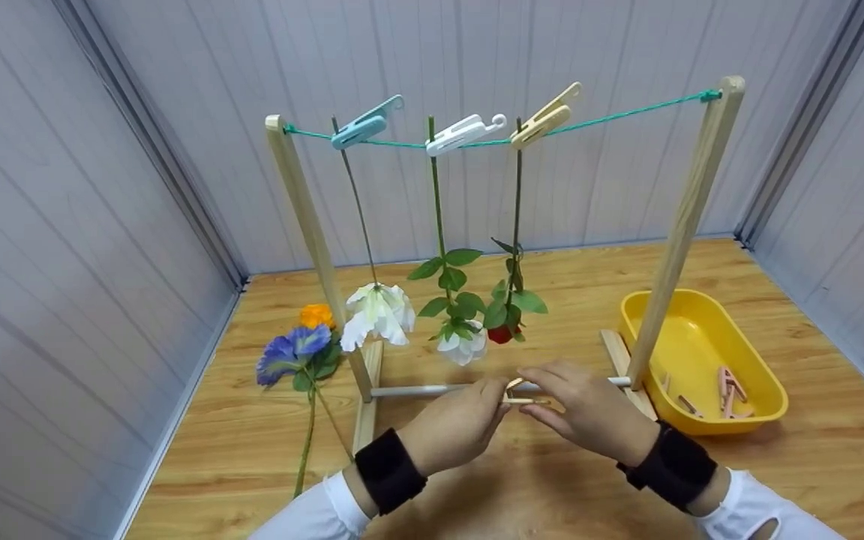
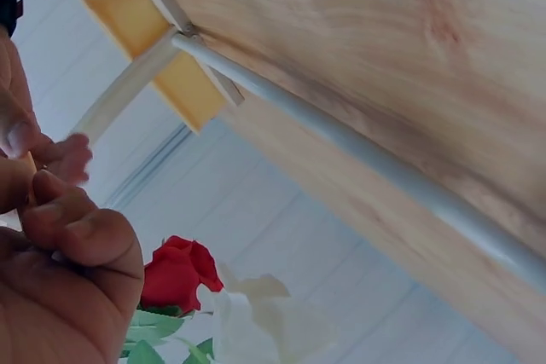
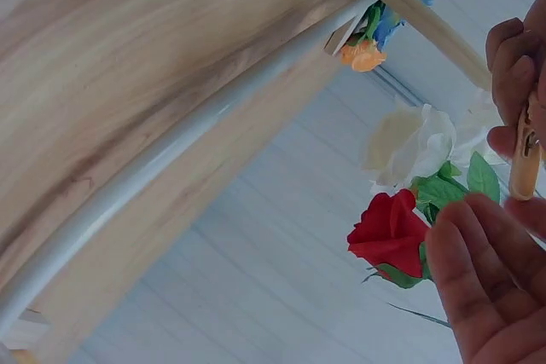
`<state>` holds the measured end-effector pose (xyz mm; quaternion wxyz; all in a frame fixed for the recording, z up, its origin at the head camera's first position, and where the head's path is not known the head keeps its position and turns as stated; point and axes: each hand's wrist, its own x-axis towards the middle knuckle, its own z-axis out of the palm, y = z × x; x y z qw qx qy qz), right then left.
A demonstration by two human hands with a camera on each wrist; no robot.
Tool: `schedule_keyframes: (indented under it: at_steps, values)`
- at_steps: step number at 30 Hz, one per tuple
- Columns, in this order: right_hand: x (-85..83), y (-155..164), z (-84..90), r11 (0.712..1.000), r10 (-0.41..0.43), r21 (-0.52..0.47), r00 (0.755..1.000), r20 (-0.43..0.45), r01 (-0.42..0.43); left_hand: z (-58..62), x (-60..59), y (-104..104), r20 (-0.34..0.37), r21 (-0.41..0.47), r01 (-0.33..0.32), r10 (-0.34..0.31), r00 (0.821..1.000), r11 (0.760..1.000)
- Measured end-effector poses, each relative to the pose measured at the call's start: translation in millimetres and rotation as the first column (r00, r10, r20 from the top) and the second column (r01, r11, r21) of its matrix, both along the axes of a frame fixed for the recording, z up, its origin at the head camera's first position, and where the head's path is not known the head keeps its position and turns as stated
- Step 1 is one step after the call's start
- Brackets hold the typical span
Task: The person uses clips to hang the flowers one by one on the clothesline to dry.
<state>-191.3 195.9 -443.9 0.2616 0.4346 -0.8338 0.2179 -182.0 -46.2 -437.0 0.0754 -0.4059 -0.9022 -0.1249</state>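
Note:
Low over the table, in front of the rack, my left hand pinches a pale yellow clothespin. In the right wrist view, the clothespin sticks out of the left fingers toward my right hand. The right hand stands around the clothespin's free end in the head view, its fingers extended and thumb apart. Behind the hands, a red rose, a white rose and a white ruffled flower hang upside down.
A green line spans the wooden rack, with blue, white and yellow clothespins on it. Blue and orange flowers lie at left. A yellow basin at right holds pink clothespins.

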Motion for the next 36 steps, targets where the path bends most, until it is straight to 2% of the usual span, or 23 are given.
schedule_keyframes:
  at_steps: [8,11,16,24,33,36]
  values:
    - [1.7,-3,2.8,0.994,-0.035,0.105,0.999,-0.021,0.037,-3.3,-0.9,1,-0.139,-0.064,-0.008,-0.001,0.990,0.998]
    - [1.6,-4,3.9,0.992,-0.032,0.123,0.999,-0.028,0.035,-3.8,-1.7,0,-0.155,-0.070,0.000,-0.011,0.988,0.998]
    - [0.9,-4,3.3,0.990,-0.003,0.140,0.998,-0.056,0.011,-3.6,-4.7,-3,-0.097,-0.043,0.022,-0.026,0.995,0.999]
    - [-1.1,-1,-6.8,0.993,0.006,0.120,0.990,-0.141,0.011,3.0,-10.3,-24,0.015,0.049,-0.005,0.004,1.000,0.999]
    - [-2.4,6,-10.3,0.994,-0.010,0.111,0.993,-0.121,0.023,8.6,-10.3,-66,0.039,0.157,-0.085,0.080,0.996,0.984]
    - [-2.4,7,-10.2,0.993,-0.014,0.116,0.993,-0.117,0.028,8.6,-10.0,-81,0.046,0.171,-0.136,0.130,0.991,0.976]
